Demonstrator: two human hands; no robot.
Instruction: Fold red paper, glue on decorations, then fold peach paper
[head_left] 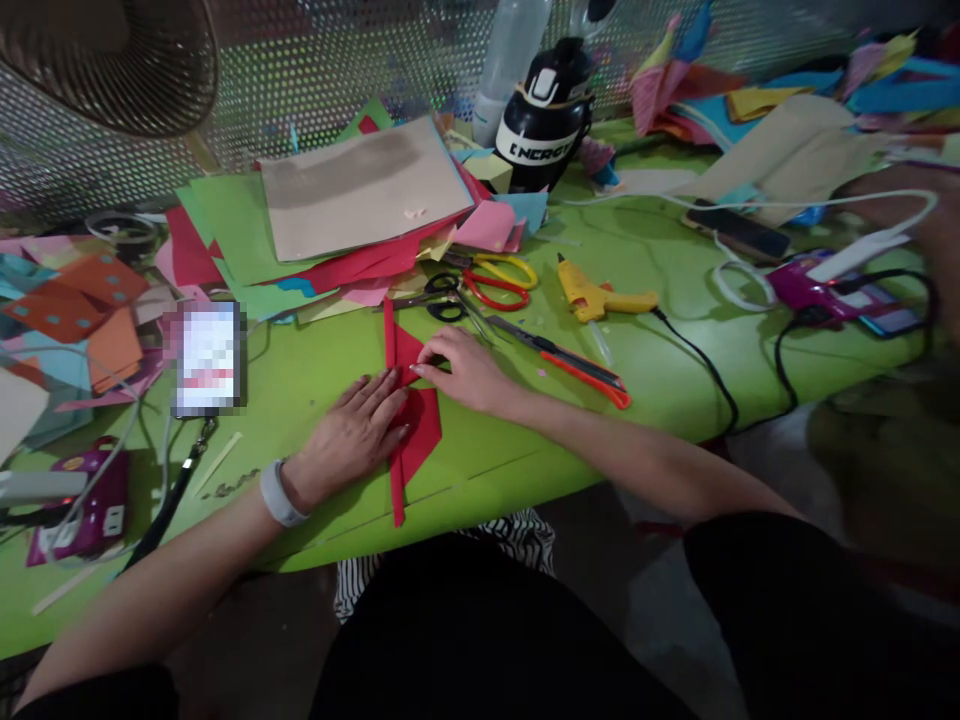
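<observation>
A folded red paper [421, 432] lies on the green table, with a narrow strip along its left side and pointed flaps to the right. My left hand [349, 432] rests flat across the strip and the middle of the paper, fingers stretched out. Thumb and forefinger of my right hand [466, 372] pinch together at the inner edge of the upper flap. Just beyond that hand are scissors with red and yellow handles [499, 285] and black-handled scissors [444, 295]. To its right lies an orange utility knife [585, 378].
A yellow glue gun [600, 292] trails a black cord rightward. Stacked coloured paper and a beige sheet [367, 190] lie behind, beside a black bottle [546, 115]. A phone [208, 358] and purple power strip [82, 500] are at left; another person's arm [911, 215] reaches in at right.
</observation>
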